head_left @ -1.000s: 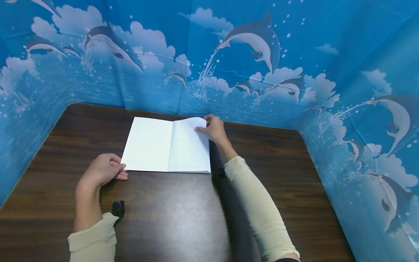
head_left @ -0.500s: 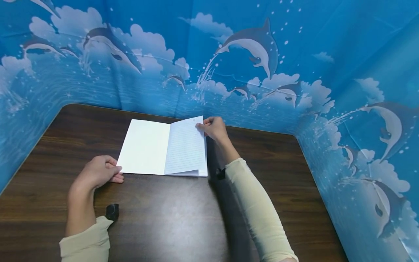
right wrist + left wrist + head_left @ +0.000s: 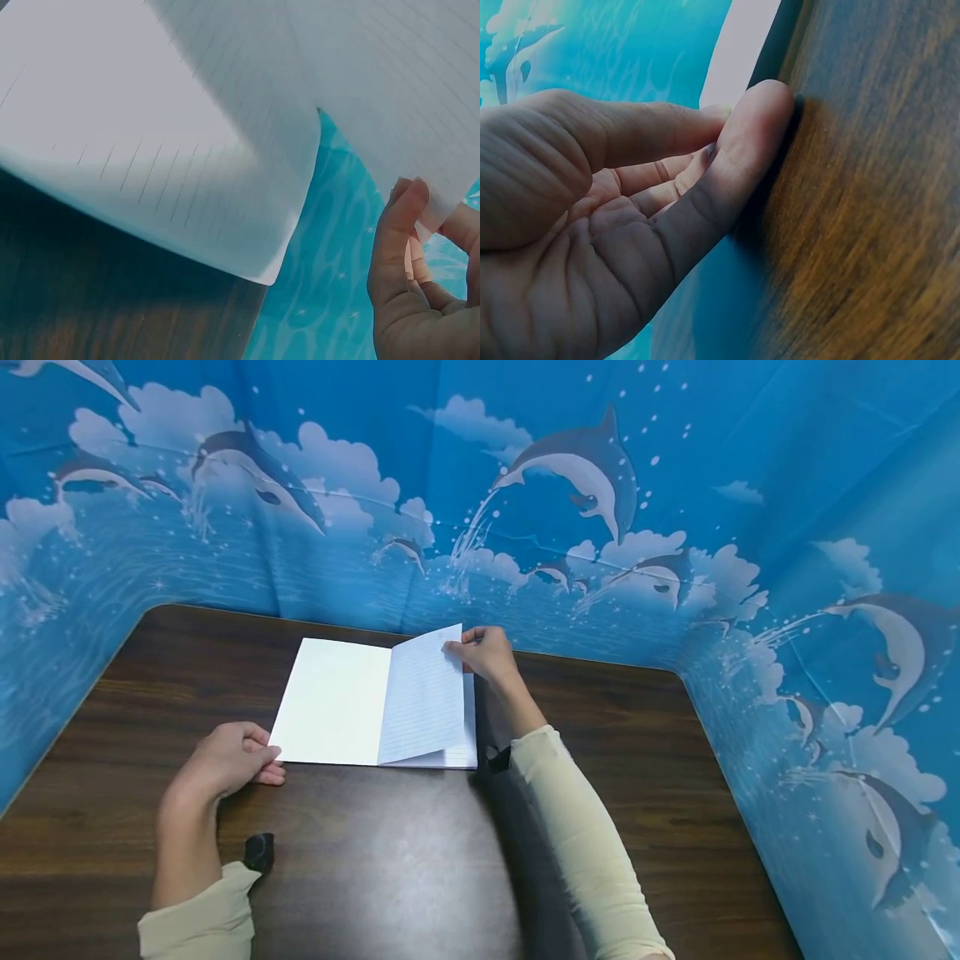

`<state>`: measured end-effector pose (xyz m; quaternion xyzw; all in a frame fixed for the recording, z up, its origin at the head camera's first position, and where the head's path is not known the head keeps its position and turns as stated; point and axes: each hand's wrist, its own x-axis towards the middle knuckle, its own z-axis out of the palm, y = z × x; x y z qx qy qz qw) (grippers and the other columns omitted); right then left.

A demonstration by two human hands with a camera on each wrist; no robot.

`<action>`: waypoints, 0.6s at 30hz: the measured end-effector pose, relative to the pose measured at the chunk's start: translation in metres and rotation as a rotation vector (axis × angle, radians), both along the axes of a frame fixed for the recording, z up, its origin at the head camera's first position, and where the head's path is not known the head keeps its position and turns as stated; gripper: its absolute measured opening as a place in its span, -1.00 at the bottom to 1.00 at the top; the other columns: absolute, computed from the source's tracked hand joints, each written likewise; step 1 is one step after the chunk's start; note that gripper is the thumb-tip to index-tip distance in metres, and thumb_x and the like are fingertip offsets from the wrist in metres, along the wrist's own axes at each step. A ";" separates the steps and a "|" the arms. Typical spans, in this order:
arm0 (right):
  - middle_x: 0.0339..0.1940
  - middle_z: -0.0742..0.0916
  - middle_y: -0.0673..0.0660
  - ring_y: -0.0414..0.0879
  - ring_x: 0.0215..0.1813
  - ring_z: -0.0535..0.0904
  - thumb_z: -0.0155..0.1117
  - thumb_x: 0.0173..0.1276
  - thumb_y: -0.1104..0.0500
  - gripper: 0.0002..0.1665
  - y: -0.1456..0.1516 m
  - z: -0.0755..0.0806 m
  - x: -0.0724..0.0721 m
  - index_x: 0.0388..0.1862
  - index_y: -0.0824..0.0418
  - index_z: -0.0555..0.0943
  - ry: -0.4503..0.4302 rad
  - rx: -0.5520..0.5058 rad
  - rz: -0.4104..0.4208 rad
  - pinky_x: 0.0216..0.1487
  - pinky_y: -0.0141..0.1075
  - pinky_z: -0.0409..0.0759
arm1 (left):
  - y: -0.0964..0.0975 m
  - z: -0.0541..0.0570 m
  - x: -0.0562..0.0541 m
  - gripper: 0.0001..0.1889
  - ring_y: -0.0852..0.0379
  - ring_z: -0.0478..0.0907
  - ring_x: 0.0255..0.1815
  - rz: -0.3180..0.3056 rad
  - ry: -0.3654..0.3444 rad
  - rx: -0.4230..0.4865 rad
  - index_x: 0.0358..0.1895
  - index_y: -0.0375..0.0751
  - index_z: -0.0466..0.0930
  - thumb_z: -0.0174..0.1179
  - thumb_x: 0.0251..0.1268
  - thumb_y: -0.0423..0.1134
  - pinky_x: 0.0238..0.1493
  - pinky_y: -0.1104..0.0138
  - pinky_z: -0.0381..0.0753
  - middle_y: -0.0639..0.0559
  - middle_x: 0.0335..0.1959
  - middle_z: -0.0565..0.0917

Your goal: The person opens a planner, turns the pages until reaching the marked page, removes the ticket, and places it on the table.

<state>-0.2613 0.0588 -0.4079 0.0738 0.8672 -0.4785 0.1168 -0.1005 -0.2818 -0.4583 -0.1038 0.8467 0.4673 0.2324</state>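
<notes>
Nearest: left hand (image 3: pixel 228 760), thumb and finger closed in pinch on lower left corner of notebook (image 3: pixel 326 702). Notebook lies open on dark wood-grain table (image 3: pixel 615 793), close to far edge, between both hands. Bit farther out, right hand (image 3: pixel 489 653) pinches upper right corner of ruled leaf (image 3: pixel 422 697), lifted clear of ruled page (image 3: pixel 150 120) underneath. So: notebook's open, leaf looks partway up, not turned over yet. Behind: dolphin-print backdrop (image 3: pixel 337 560).

One desk (image 3: pixel 375 860), one open notebook (image 3: pixel 330 702), one raised page (image 3: pixel 423 697) of it. One left grip (image 3: pixel 234 756), one right grip (image 3: pixel 491 652): two altogether. Two pale sleeves (image 3: pixel 588 839). Two small black pieces (image 3: pixel 259 852).
</notes>
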 end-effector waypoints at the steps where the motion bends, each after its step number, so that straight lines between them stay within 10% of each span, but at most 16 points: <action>1: -0.16 0.71 0.22 -0.03 -0.26 0.78 0.49 0.50 0.06 -0.67 -0.001 0.001 0.000 -0.01 0.28 0.65 -0.005 -0.004 -0.005 0.14 0.01 0.80 | 0.000 0.000 0.000 -0.60 0.10 0.86 -0.37 0.001 0.001 0.002 0.25 -0.71 0.33 0.12 0.64 -0.39 0.02 0.18 0.78 -0.05 -0.35 0.85; 18: -0.17 0.63 0.18 -0.01 -0.30 0.78 0.46 0.53 0.06 -0.66 -0.024 0.021 0.004 0.00 0.28 0.61 0.007 -0.022 0.039 0.17 0.04 0.78 | 0.002 0.001 -0.001 -0.63 0.11 0.86 -0.37 0.006 0.002 -0.003 0.25 -0.69 0.34 0.10 0.66 -0.39 0.07 0.13 0.77 -0.07 -0.34 0.85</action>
